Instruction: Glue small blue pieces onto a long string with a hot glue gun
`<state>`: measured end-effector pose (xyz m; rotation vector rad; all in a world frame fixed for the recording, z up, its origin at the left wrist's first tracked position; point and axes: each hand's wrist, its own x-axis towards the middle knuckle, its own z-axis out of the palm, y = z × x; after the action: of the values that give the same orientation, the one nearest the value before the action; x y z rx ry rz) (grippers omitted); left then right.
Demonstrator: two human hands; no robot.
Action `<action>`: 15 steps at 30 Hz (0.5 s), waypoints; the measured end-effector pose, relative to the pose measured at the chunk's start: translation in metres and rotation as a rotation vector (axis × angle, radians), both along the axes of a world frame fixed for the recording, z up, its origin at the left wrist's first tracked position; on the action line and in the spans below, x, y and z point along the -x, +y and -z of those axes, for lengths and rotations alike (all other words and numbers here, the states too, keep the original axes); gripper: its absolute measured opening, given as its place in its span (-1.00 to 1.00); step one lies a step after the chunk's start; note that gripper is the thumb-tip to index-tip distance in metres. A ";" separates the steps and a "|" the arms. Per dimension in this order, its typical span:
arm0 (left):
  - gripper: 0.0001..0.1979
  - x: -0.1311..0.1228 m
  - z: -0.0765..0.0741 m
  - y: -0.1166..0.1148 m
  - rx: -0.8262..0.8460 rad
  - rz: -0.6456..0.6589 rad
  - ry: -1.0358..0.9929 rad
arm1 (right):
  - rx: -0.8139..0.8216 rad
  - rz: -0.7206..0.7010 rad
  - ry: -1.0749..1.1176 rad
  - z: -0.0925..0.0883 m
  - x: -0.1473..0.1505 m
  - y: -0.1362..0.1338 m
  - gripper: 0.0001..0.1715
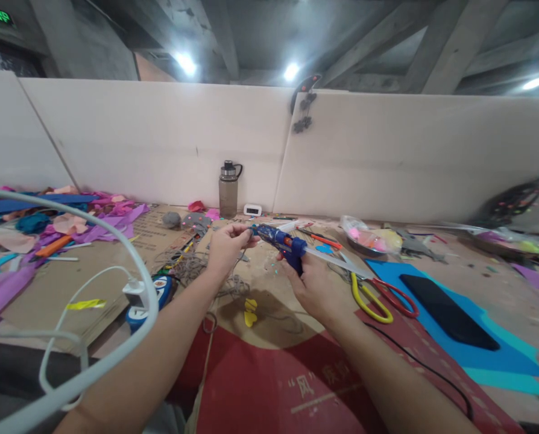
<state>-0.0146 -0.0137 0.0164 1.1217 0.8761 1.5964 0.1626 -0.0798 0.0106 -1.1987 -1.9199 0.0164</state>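
Note:
My right hand [308,277] is wrapped round the handle of a blue hot glue gun [282,239], with a long translucent glue stick [337,260] poking out of its back end. The gun's nozzle points left, toward my left hand [230,246]. There the thumb and fingertips are pinched together close to the nozzle tip; a small dark bluish piece seems to be between them, too small to name. Below the hands, small yellow paper pieces [250,312] lie on the cardboard, and tangled grey string [233,283] spreads beneath my left wrist.
Yellow-handled scissors [372,304] and red-handled scissors [398,298] lie right of my right hand. A black phone [448,310] rests on blue sheets. A blue power strip [149,301] with a white plug and cable is at left. A bottle [228,191] stands by the white partition [170,138].

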 end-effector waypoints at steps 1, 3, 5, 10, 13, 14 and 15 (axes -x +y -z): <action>-0.74 0.000 0.000 0.000 -0.001 0.001 -0.002 | 0.001 0.009 -0.010 0.000 0.000 -0.001 -0.75; -0.75 0.001 0.000 0.000 -0.009 0.007 -0.011 | -0.004 0.042 -0.044 -0.002 0.001 -0.003 -0.74; -0.75 0.001 0.000 0.000 -0.015 0.012 -0.020 | -0.012 0.080 -0.077 -0.005 0.002 -0.006 -0.72; -0.73 0.000 -0.003 -0.002 0.007 -0.001 -0.018 | -0.021 0.123 -0.112 -0.007 0.002 -0.009 -0.69; -0.73 0.000 -0.003 -0.003 0.004 0.000 -0.011 | -0.030 0.105 -0.104 -0.003 0.001 -0.006 -0.66; -0.73 0.000 -0.004 -0.003 0.001 0.002 -0.009 | -0.031 0.091 -0.097 -0.002 0.001 -0.004 -0.66; -0.74 -0.001 -0.004 -0.003 0.000 0.003 -0.008 | -0.032 0.079 -0.088 0.000 0.001 -0.003 -0.66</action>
<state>-0.0141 -0.0170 0.0200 1.1157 0.8689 1.5975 0.1620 -0.0826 0.0107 -1.2710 -1.9398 -0.1101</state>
